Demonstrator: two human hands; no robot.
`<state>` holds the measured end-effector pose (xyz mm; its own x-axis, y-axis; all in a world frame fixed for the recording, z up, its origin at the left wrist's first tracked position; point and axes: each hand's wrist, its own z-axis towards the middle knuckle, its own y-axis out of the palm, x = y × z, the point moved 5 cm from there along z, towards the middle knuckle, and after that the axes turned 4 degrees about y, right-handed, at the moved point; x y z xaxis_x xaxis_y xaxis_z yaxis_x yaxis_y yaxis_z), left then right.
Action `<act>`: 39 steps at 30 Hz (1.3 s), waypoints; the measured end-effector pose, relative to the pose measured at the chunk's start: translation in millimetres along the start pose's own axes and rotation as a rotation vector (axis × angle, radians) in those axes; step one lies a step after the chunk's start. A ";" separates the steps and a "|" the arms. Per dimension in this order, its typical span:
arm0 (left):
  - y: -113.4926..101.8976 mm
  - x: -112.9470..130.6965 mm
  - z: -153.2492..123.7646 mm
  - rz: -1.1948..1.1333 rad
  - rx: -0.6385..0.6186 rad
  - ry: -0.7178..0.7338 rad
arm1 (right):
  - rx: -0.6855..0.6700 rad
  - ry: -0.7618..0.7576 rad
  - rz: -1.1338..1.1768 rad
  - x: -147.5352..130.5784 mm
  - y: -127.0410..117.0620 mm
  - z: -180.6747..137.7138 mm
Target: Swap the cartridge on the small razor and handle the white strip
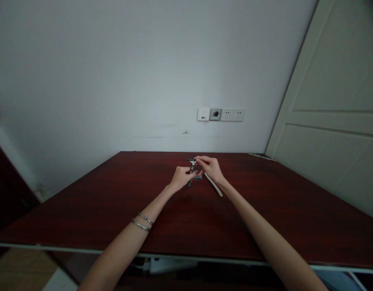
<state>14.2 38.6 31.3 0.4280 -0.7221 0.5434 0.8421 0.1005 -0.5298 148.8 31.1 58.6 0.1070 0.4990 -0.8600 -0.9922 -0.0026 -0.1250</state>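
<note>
A razor (192,163) is held upright above the table, its dark head at the top and its handle running down. My left hand (182,176) is closed around the razor's handle. The fingertips of my right hand (210,166) pinch the right end of the razor's head. Just below my hands lies a small flat case (198,178), dark with a reddish edge and partly covered by my fingers. A long, slim, off-white stick-like handle (215,186) rests below my right wrist; its far end is hidden by that hand.
The dark red wooden table (114,202) reaches back to a pale wall (144,81) with switches and sockets (231,114). A panelled white door (334,121) stands at the right. Under the front edge, a shelf holds a white object (171,264).
</note>
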 end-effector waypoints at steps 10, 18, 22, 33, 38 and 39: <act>-0.8 0.0 -0.9 -0.024 -0.005 -0.031 | -0.007 0.000 0.010 0.6 -0.2 1.0; -0.3 2.4 -0.9 -0.022 0.000 -0.033 | -0.030 0.004 -0.023 0.8 -0.8 1.1; 1.5 2.3 -0.5 -0.031 -0.015 -0.048 | -0.039 -0.010 -0.045 1.3 -1.5 1.5; 5.2 0.3 -1.1 -0.068 -0.050 -0.056 | -0.084 -0.046 -0.062 -0.7 -2.8 0.7; 3.0 -0.5 0.6 -0.059 -0.072 -0.050 | -0.085 -0.020 -0.054 0.8 -1.7 0.5; 2.9 -1.3 1.2 -0.065 -0.090 -0.049 | -0.080 -0.007 -0.045 1.6 -2.3 1.2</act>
<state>16.5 40.7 29.9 0.3912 -0.6906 0.6084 0.8368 -0.0084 -0.5475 151.1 33.0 58.2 0.1508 0.5062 -0.8491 -0.9779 -0.0495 -0.2031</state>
